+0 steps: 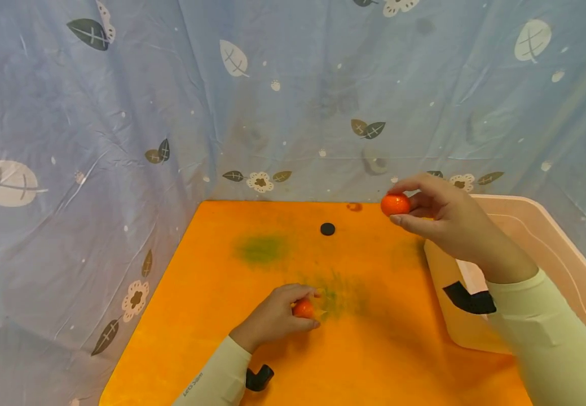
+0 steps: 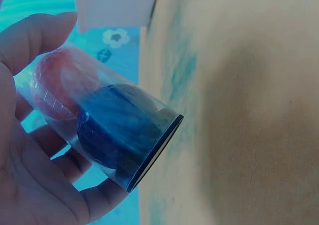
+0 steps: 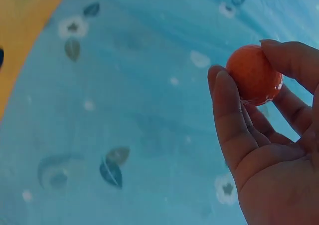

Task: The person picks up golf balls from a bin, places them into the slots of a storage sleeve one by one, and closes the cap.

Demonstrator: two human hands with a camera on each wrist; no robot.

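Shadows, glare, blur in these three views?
Left wrist: broad soft shadow on the table, sheen on the clear tube. Right wrist: glints along the lower edge of the orange ball, curtain looks softer than the right hand. Head: glossy highlights on that ball.

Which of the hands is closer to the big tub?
Right. The right hand hovers close to the tub; the left hand is farther away, off to its left.

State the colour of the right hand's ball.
The ball is orange-red; the head view shows it best.
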